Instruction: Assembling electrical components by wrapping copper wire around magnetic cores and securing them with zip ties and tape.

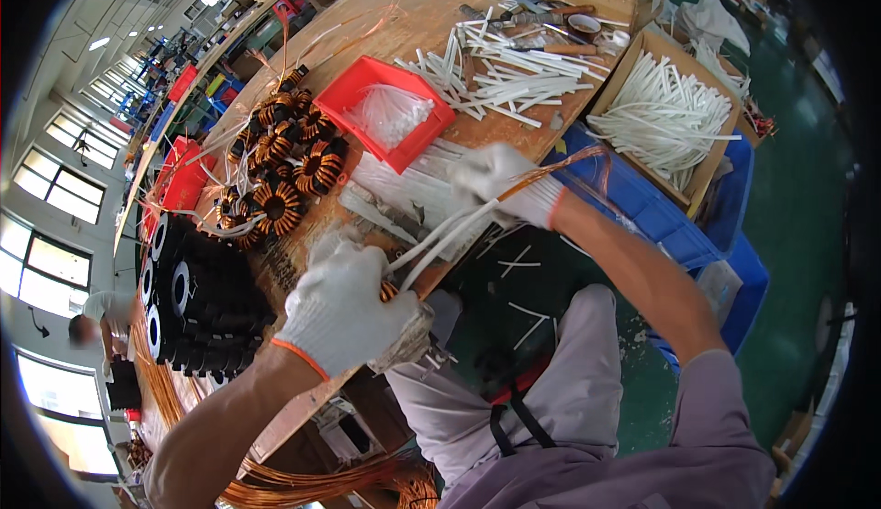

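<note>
My left hand (344, 302), in a white knit glove with an orange cuff, is closed around a toroidal coil near the table's front edge. Only a sliver of the coil's copper winding (389, 290) shows beside the fingers. Two white-sleeved wire leads (442, 241) run from the coil up to the right. My right hand (509, 183), gloved too, is closed on those leads, its fingers partly blurred. Bare copper ends (574, 160) stick out past that hand. Beneath the left hand is a worn, whitish block-like fixture (406, 339), mostly covered.
Wound toroids (277, 199) lie heaped beside a red bin (395, 149) of small white pieces. White tubes (514, 78) are strewn behind; a cardboard box (633, 156) of tubes sits in a blue crate (633, 197). Black ring cores (206, 293) stand stacked left. Copper wire (312, 486) hangs below.
</note>
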### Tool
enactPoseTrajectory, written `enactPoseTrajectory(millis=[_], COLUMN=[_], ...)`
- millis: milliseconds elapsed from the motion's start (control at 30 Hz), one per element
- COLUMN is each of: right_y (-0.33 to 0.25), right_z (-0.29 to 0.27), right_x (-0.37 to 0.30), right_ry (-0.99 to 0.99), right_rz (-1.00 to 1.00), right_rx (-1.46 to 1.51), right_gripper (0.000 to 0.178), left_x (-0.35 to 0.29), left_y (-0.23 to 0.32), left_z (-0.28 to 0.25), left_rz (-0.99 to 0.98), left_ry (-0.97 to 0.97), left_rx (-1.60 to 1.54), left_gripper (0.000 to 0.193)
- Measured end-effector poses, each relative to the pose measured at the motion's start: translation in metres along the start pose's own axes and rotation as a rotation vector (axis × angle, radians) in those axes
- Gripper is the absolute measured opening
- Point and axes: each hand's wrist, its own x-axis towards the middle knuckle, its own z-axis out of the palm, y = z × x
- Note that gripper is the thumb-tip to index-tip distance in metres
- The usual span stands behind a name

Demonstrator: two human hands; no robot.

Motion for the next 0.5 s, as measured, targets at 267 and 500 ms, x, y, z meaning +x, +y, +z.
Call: enactPoseTrajectory(millis=[267, 500], right_y=[-0.006, -0.021], right_z=[0.002, 0.021], right_x=[0.17, 0.129], right_ry=[0.557, 0.722], right_rz=[-0.22, -0.319], right_rx=[-1.015, -0.974], right_gripper=[0.019, 0.015], left_x=[0.007, 0.007], left_y=[-0.001, -0.006], left_z=[0.004, 0.008], left_rz=[0.098, 0.13], left_ry=[0.024, 0.074], left_rx=[0.005, -0.014], left_gripper=[0.051, 0.049])
